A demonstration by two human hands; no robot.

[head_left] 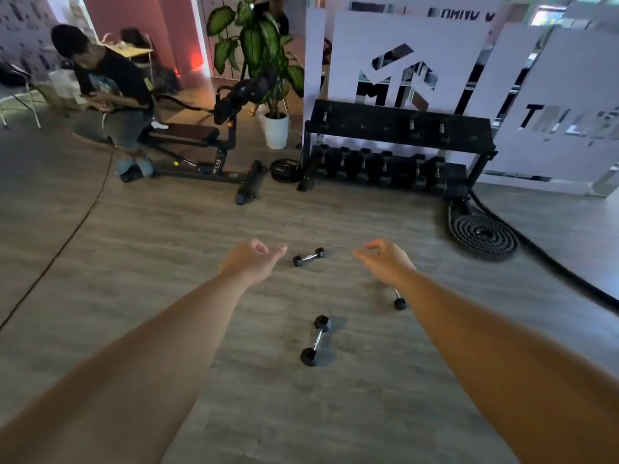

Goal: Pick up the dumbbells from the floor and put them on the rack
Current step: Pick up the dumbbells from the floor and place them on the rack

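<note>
Three dumbbells lie on the floor (pixel 167 249), the far one (pixel 308 256) between the empty, loosely curled left hand (pixel 249 262) and right hand (pixel 385 261), the near one (pixel 316 340) closer, the third (pixel 398 300) half hidden behind the right wrist, well short of the rack (pixel 398 128).

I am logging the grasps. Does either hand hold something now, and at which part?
Nothing is held. The left hand and the right hand are both empty, fingers loosely curled, above three dumbbells on the floor.
</note>
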